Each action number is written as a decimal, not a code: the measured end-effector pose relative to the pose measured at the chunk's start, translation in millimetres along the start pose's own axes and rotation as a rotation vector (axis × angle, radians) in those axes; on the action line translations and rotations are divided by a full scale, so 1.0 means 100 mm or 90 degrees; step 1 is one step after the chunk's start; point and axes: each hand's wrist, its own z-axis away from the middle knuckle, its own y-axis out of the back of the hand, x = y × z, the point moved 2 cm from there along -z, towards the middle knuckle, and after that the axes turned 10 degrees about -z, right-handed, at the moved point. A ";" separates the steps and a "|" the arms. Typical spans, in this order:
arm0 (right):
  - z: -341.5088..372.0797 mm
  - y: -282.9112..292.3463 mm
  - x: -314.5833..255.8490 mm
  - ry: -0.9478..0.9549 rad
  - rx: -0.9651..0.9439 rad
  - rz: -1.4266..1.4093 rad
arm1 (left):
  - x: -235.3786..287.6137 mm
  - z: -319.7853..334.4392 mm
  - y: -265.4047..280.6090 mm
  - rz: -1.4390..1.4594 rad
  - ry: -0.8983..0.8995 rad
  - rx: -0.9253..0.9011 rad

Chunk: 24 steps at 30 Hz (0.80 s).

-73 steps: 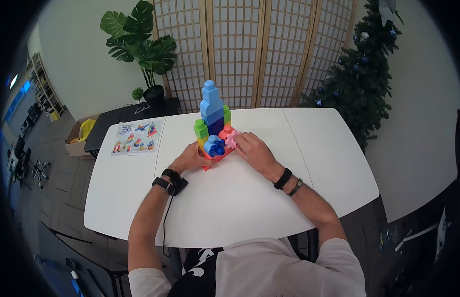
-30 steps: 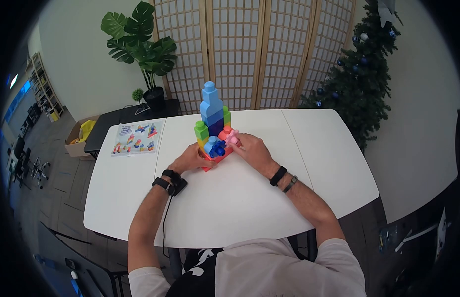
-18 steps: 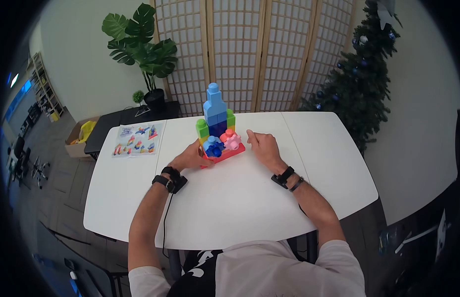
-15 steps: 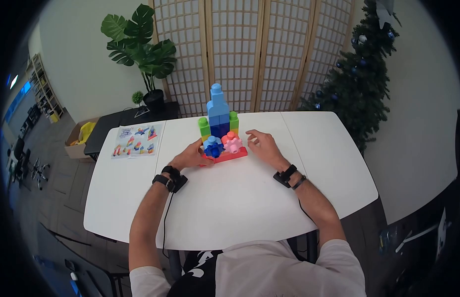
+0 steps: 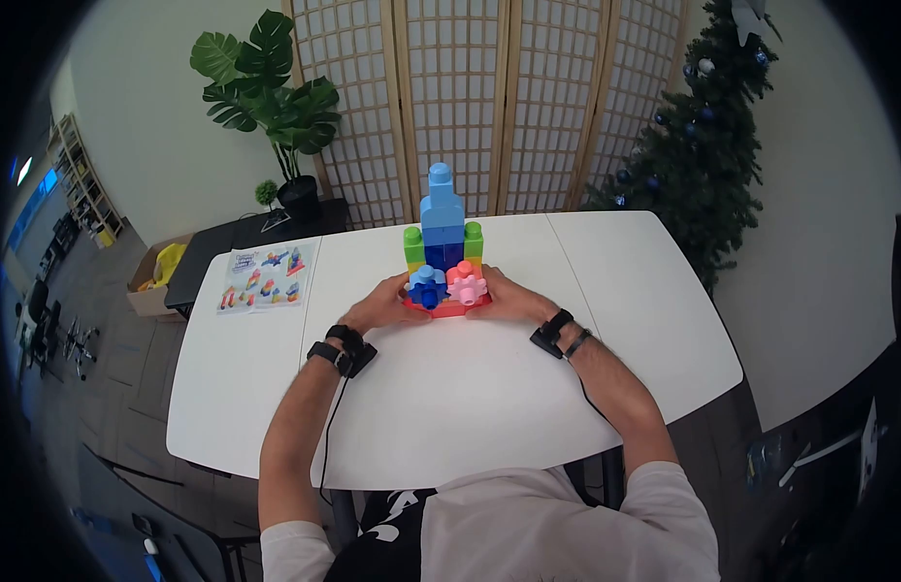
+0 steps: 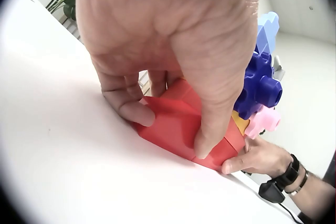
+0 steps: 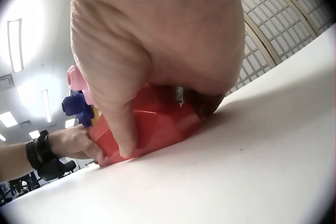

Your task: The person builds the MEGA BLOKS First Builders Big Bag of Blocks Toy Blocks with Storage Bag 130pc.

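A block tower stands upright on a red base [image 5: 450, 309], with light blue blocks [image 5: 442, 209] on top, dark blue below and green blocks [image 5: 414, 242] on both sides. At its front are a dark blue gear [image 5: 428, 291] and a pink gear [image 5: 468, 286], side by side. My left hand [image 5: 380, 304] grips the base's left end; in the left wrist view its thumb lies on the red front [image 6: 170, 134]. My right hand [image 5: 516, 299] grips the right end, its thumb on the red face [image 7: 157, 129] in the right wrist view.
A printed picture sheet [image 5: 266, 278] lies on the white table [image 5: 450, 407] at the left. Behind are a black side table [image 5: 232, 236] with plants, a folding screen [image 5: 460, 107] and a decorated tree [image 5: 703, 145]. A cable hangs from each wrist device.
The tower has turned to face front and shifted right. My right hand has let go of the pink gear, drawn back, then taken hold of the base's right end. My left hand stays on the base.
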 end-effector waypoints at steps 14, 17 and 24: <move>-0.07 0.05 -0.07 -0.075 -0.051 -0.210 | 0.24 0.06 -0.04 0.091 0.013 -0.012; -0.08 0.05 -0.05 -0.093 -0.051 -0.199 | 0.22 0.04 -0.04 0.077 0.010 -0.018; -0.11 0.04 0.07 -0.094 -0.063 -0.188 | 0.31 0.06 0.02 0.049 0.030 -0.029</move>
